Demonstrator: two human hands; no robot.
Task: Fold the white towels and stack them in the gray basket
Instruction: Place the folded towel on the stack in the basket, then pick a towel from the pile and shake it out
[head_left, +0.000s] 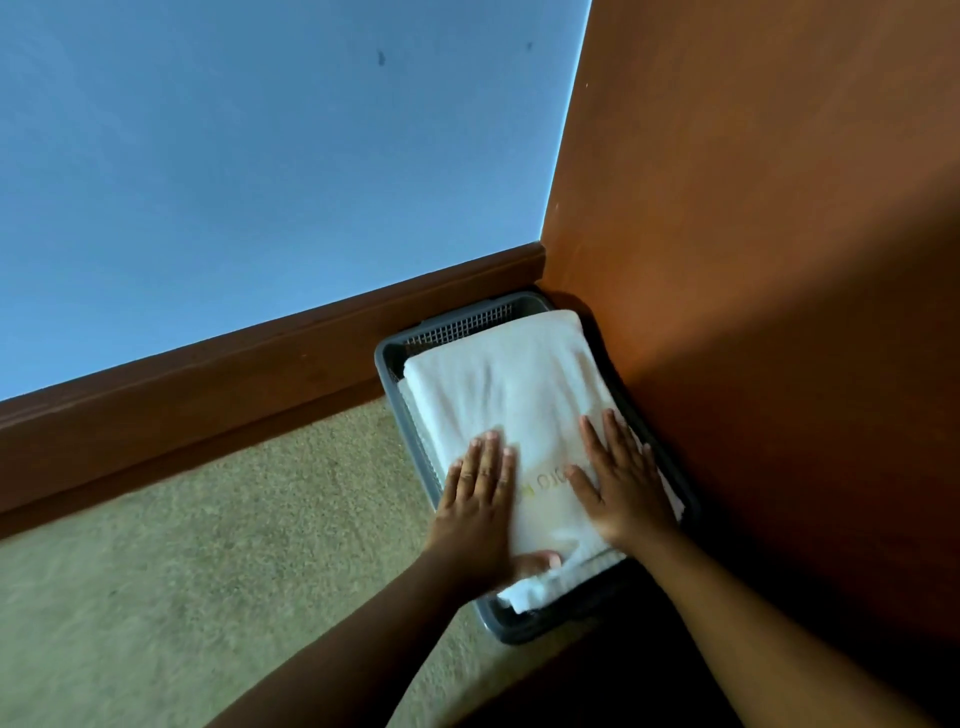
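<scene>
Head view shows stacking in hand: left hand (480, 499) and right hand (621, 480) lie flat, fingers straight, on the folded towel (514, 395) in the basket (387, 358) at the wall corner; next, I judge, lift both hands clear without dragging it.

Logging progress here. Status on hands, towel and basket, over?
Both open: left hand and right hand flat on the folded white towel. Towel lies in the gray basket, atop more white cloth. Nothing blocking; basket tucked in the wall corner.
</scene>
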